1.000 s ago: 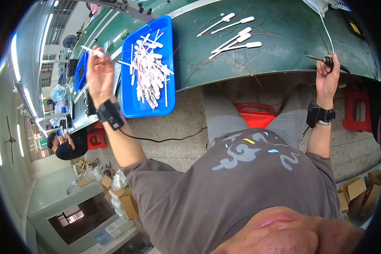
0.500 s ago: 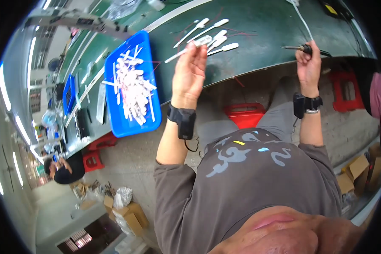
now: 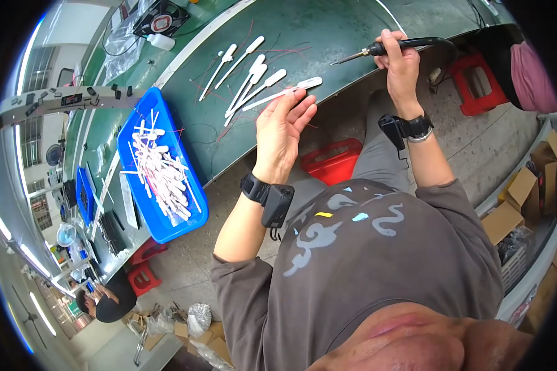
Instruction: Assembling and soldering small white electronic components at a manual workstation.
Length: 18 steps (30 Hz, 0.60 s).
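Observation:
My left hand (image 3: 281,131) is at the green bench's near edge, thumb and fingertips pinching a white stick (image 3: 310,83) with a paddle-shaped head and a thin stem. The stem points left, and the head sticks out beyond my fingertips. In my right hand (image 3: 402,75) is a soldering iron (image 3: 376,49), gripped by its black handle. Its metal tip points left, above the bench and apart from the held stick. Several similar white sticks (image 3: 272,78) lie just beyond my left hand, with thin dark red wires around them.
A blue tray (image 3: 195,227) heaped with white sticks (image 3: 161,176) stands at the bench's left. Behind it are a black fan (image 3: 161,23) and a white bottle (image 3: 161,42). Red stools (image 3: 334,162) stand below the bench edge. A co-worker (image 3: 111,301) sits far left; a pink sleeve (image 3: 535,77) shows at right.
My right hand has brought the soldering iron leftward, closer to my left hand. The held stick has turned, its head now farther right. The whole view has shifted and tilted.

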### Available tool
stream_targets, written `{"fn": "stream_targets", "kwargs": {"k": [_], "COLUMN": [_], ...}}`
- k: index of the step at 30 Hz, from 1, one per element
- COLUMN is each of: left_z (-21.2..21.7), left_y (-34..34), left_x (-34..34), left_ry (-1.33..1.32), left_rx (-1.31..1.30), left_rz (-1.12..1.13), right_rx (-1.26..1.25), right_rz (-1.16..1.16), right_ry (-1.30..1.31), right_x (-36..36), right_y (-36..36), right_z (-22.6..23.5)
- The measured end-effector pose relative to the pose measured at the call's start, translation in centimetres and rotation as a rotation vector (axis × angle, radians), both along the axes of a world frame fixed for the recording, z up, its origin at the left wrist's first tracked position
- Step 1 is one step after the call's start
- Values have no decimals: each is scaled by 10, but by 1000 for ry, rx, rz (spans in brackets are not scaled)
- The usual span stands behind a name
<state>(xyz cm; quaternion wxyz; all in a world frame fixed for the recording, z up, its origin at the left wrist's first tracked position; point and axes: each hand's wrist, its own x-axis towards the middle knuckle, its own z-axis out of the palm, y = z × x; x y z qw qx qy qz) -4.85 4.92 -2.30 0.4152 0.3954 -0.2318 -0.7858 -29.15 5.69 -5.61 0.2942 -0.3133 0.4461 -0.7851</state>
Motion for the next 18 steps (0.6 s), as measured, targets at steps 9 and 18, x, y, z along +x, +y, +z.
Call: {"fn": "stream_targets", "kwargs": {"k": [9, 18], "left_z": [19, -25], "left_y": [27, -24], "left_x": [15, -21], "left_ry": [-648, -1321], "left_rx": [-514, -1642], "left_rz": [-256, 79], "right_rx": [133, 152], "right_rz": [-55, -105], "right_ry": [97, 205], "right_x": [8, 20], "right_y": [-2, -9], "right_z": [6, -5]}}
